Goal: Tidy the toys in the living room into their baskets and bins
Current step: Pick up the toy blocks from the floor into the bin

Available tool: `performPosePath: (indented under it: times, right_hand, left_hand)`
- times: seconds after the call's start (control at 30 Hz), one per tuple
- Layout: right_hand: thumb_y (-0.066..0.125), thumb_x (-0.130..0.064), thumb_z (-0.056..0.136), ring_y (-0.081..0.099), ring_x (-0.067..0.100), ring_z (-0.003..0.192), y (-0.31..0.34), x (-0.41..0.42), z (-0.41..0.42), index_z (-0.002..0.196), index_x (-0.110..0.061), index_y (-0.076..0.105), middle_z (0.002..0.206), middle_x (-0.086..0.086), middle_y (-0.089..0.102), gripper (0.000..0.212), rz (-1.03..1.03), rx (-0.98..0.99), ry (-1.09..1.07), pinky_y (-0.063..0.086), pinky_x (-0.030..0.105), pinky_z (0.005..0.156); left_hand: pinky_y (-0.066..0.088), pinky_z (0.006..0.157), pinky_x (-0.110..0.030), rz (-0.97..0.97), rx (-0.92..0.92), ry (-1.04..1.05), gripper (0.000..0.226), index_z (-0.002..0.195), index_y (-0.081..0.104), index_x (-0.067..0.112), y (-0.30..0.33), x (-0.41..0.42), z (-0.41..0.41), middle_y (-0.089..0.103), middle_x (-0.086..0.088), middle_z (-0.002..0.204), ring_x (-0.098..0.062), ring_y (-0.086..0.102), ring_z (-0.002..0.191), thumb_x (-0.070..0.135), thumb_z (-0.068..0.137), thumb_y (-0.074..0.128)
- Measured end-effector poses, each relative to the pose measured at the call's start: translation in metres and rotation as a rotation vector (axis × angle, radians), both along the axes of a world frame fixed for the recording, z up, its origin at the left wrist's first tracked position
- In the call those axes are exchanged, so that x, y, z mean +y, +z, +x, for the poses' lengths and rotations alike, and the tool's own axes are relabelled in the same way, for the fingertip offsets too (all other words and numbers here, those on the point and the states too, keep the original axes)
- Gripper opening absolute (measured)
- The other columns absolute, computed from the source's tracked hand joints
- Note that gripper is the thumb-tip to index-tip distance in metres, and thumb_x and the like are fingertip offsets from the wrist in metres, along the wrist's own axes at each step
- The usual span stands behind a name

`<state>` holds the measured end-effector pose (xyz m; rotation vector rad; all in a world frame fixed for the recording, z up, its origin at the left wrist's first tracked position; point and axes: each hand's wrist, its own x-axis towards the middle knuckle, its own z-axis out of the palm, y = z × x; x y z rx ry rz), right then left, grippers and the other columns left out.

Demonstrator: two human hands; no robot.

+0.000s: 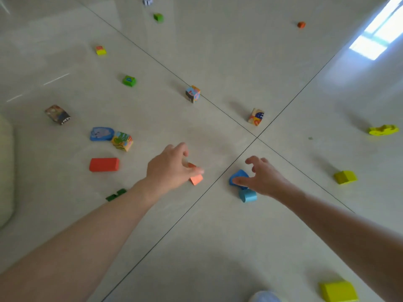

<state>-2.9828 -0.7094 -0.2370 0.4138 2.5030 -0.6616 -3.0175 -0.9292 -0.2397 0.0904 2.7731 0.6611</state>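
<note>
Both hands reach down to the tiled floor (218,236) with fingers spread and curved, and neither yet closes on anything that can be told: the left hand (170,168) hovers over a small orange block (196,179), its fingertips blurred so that contact cannot be judged, and the right hand (261,177) arches over a blue block (238,175), thumb lying across it, fingers apart above it. At the far left edge sits a pale cushion (5,171). Next comes a dark picture block (57,114), then a flat blue animal piece (101,134) touching a picture cube (122,141). Below them lies a red brick (104,164), and nearer the left forearm a dark green piece (116,194). Further off on that side are a yellow-and-orange block (100,50), a green cube (129,81), another green block (158,17) and a whitish toy (147,1) at the top edge, too small to identify. Near the middle a patterned cube (192,93) stands on a grout line. Just below the blue block, touching it, lies a light blue cylinder (248,196). Past it a second patterned cube (256,117) stands near the crossing of the grout lines. Far off is a tiny orange block (301,24). To the right lie a yellow block (345,177), a larger yellow block (339,291) at the bottom edge, and a flat yellow shape (383,130) near the right edge. No basket or bin shows.
</note>
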Motion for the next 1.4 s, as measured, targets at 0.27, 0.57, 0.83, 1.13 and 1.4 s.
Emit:
performPosePath:
  times: [0.27,0.57,0.83,1.13,1.4]
  right_hand:
    - [0.068,-0.057,0.071,0.049,0.024,0.106,-0.013,-0.002,-0.017,0.124,-0.024,0.039,0.118,0.003,0.042,0.069,0.160,0.014,0.189,0.046,0.041,0.087]
    - [0.069,-0.033,0.079,0.051,0.019,0.080,-0.021,-0.004,-0.035,0.094,-0.016,0.056,0.095,0.005,0.050,0.026,-0.232,0.056,0.046,0.041,0.027,0.064]
    - [0.058,-0.030,0.080,0.048,0.018,0.076,-0.007,0.031,-0.006,0.094,-0.021,0.049,0.078,-0.004,0.048,0.019,-0.289,0.012,0.119,0.037,0.029,0.064]
    - [0.054,-0.022,0.082,0.047,0.020,0.085,-0.017,0.018,0.026,0.107,-0.027,0.050,0.107,-0.001,0.048,0.026,-0.033,0.055,0.266,0.039,0.026,0.071]
    - [0.049,-0.002,0.087,0.054,0.015,0.057,0.053,-0.033,-0.003,0.092,-0.018,0.063,0.087,0.005,0.055,0.022,-0.756,-0.028,-0.249,0.044,0.024,0.049]
  left_hand:
    - [0.037,0.068,-0.029,-0.402,0.020,-0.309,0.040,0.119,0.049,0.018,-0.022,0.022,0.008,0.050,-0.004,0.118,-0.028,0.061,0.097,0.039,0.086,0.058]
    - [0.029,0.032,-0.016,0.585,-0.225,0.406,0.024,0.073,0.053,0.012,0.025,0.000,0.009,0.068,-0.008,0.080,-0.011,0.038,0.027,0.030,0.087,0.059]
    - [0.031,0.036,-0.015,0.814,-0.426,0.602,0.023,0.079,0.051,0.015,0.027,0.003,0.016,0.070,-0.009,0.071,-0.011,0.035,0.026,0.034,0.091,0.051]
    - [0.030,0.041,-0.018,0.962,-0.511,0.540,0.022,0.076,0.045,0.022,0.055,0.031,-0.009,0.067,-0.011,0.076,-0.009,0.033,0.027,0.037,0.090,0.052]
    - [0.034,0.040,-0.016,0.999,-0.382,0.539,0.022,0.083,0.050,0.020,0.109,-0.045,-0.026,0.067,-0.011,0.078,-0.009,0.036,0.028,0.041,0.088,0.055]
